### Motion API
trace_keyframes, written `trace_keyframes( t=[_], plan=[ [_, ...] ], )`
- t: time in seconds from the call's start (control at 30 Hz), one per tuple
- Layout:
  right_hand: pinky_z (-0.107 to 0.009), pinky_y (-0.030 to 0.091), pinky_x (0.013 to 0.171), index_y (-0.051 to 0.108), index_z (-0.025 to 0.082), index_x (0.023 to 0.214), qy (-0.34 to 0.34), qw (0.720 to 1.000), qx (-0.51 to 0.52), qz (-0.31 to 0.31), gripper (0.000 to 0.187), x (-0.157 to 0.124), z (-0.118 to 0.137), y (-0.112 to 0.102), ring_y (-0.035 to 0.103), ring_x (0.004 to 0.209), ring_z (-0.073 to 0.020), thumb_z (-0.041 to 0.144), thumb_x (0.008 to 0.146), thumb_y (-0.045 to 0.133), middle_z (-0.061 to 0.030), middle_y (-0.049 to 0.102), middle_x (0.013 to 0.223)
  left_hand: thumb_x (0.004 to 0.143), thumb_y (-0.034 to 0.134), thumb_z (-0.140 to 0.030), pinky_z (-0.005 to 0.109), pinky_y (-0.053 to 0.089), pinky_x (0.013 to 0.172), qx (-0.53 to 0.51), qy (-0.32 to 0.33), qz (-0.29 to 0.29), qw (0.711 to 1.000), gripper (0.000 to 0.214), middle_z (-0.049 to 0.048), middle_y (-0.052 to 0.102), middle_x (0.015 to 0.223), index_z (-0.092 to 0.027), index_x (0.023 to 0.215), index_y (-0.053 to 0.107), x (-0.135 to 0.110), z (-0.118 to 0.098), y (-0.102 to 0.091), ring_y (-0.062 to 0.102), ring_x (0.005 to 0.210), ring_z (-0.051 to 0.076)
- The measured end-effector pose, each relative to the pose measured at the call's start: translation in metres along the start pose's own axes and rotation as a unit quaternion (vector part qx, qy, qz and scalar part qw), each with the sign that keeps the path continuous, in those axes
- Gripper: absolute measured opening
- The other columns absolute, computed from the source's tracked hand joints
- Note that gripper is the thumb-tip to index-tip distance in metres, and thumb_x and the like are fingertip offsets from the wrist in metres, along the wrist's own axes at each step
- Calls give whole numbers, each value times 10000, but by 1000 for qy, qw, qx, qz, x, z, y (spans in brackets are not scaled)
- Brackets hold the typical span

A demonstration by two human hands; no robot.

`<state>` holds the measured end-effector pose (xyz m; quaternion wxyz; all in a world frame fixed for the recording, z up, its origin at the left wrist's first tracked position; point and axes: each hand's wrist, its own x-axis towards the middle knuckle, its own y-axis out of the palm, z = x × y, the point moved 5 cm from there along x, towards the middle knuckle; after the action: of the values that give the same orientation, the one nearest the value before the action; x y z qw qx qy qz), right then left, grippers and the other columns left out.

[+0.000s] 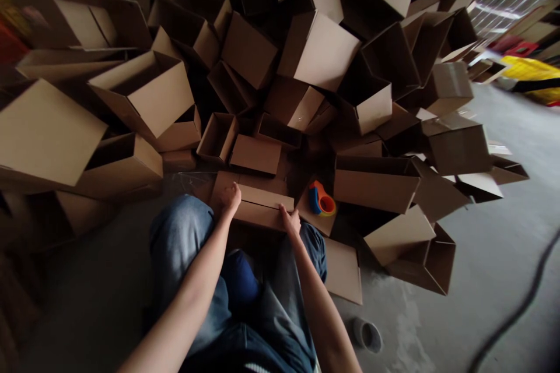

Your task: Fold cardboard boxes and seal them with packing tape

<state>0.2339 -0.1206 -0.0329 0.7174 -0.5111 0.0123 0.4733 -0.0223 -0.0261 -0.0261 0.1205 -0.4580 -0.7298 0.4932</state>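
Between my knees and the heap lies a cardboard box (258, 213), its long flaps folded in so a narrow dark seam runs between them. At its left end my left hand (230, 198) grips the edge, fingers curled and thumb up. My right hand (290, 219) holds the right end, thumb pressed near the seam and fingers wrapped round the side. Just right of that hand, an orange and blue tape dispenser (322, 200) rests on a piece of cardboard. The underside of the box is hidden.
Open cardboard boxes (144, 93) are piled ahead and on both sides. A flat cardboard piece (343, 268) lies by my right knee. On the grey floor are a tape roll or ring (367, 335) and a dark cable (520, 309). Something yellow (531, 70) sits far right.
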Motion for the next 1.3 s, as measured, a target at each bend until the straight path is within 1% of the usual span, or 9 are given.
trace_keyframes(
  t=[0.17,0.27,0.37,0.47,0.57,0.67,0.9,1.07,1.3],
  plan=[
    [-451,437,981,414,40,1405,-44,998,-16,-37,736,-10,8,0,558,1226,-368,569,894,440,-277,498,1402,977,401,-441,410,504,793,7,11,-27,1000,501,244,729,962,-41,1029,699,-13,6,3,705,950,356],
    [-459,299,1135,224,57,1529,-123,988,-34,-85,745,-16,24,-3,353,1421,-323,367,890,449,-227,316,1557,995,382,-368,372,497,773,-2,38,-54,998,413,208,726,982,-82,1071,671,-17,7,5,710,921,311],
    [-492,123,1212,205,103,1555,-265,953,-87,-121,733,-20,50,5,133,1514,-259,215,859,408,-145,233,1616,1002,383,-302,330,485,810,-12,77,-82,994,344,178,711,1051,-106,1126,637,-18,7,4,690,981,260],
    [-541,133,1200,270,92,1542,-363,912,-147,-122,638,-19,69,23,128,1515,-263,258,928,320,-148,262,1606,993,402,-265,351,450,926,-10,109,-107,988,318,175,685,1121,-101,1155,621,-21,6,1,628,1116,267],
    [-566,123,1193,288,107,1544,-368,908,-170,-108,599,-14,72,42,173,1504,-264,311,982,244,-140,308,1589,999,366,-240,426,406,1005,2,123,-123,985,334,194,666,1154,-93,1151,625,-23,4,-1,578,1189,305],
    [-563,83,1200,330,110,1529,-370,906,-172,-116,580,-13,70,50,216,1491,-262,323,999,233,-132,369,1560,1005,331,-227,445,397,1020,12,132,-126,983,354,198,661,1159,-105,1131,638,-25,3,0,568,1202,307],
    [-523,75,1208,448,104,1461,-383,898,-161,-143,537,-15,70,51,263,1470,-263,306,1006,248,-120,477,1490,983,429,-322,429,367,1071,25,149,-121,981,354,177,646,1230,-107,1206,601,-25,2,3,546,1230,294],
    [-522,72,1201,478,87,1432,-379,899,-165,-144,539,-14,71,52,315,1431,-286,317,999,255,-135,514,1450,992,342,-278,469,380,1047,55,139,-119,982,409,229,633,1230,-56,1221,600,-22,2,10,538,1230,336],
    [-521,94,1182,562,89,1337,-372,899,-179,-146,522,-11,72,52,448,1286,-306,351,997,266,-175,597,1302,1013,273,-296,478,389,1018,89,142,-120,979,437,223,656,1140,-86,1115,642,-19,-2,19,565,1171,339]
  ],
)
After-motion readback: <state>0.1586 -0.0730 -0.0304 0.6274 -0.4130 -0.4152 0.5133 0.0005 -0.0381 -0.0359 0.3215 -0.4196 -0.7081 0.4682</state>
